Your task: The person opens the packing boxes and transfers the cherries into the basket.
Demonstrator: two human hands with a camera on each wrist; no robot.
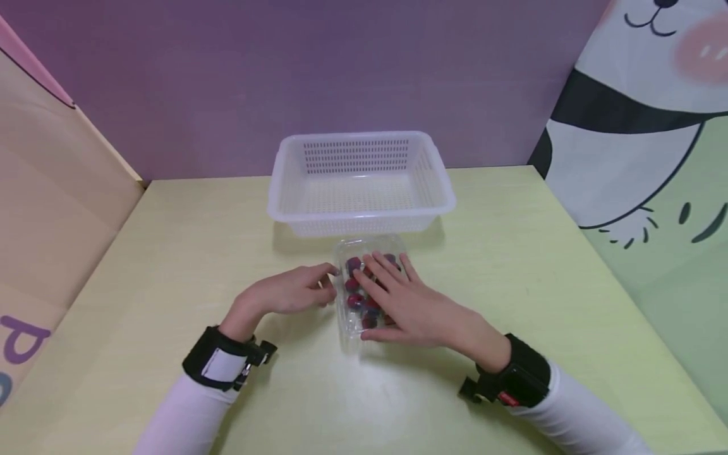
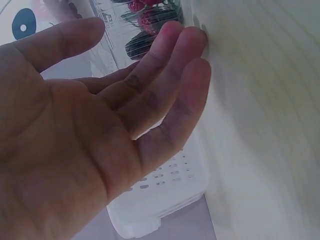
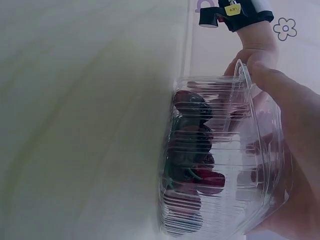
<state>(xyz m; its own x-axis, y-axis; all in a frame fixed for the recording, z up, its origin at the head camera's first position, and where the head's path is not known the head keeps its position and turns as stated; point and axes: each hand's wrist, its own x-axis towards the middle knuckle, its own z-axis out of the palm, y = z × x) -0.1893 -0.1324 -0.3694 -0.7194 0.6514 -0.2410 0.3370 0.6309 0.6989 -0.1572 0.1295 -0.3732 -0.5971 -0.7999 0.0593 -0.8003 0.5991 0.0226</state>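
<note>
A clear plastic clamshell box [image 1: 343,322] stands on the table with dark red cherries [image 3: 210,182] inside, some with green stems. My right hand [image 1: 418,309] lies across the top of the box, fingers spread and nearly straight, covering part of the fruit. At the box's left side is my left hand [image 1: 296,289], its thumb and fingertips right at the rim. In the left wrist view, the palm shows bare and the fingers [image 2: 175,95] are loosely bent near the box wall.
Behind the box stands a white perforated plastic basket [image 1: 361,218], close to the purple back wall [image 1: 341,69]. The pale yellow table [image 1: 188,253] meets printed panels on both sides, the right one with a cartoon panda [image 1: 620,148].
</note>
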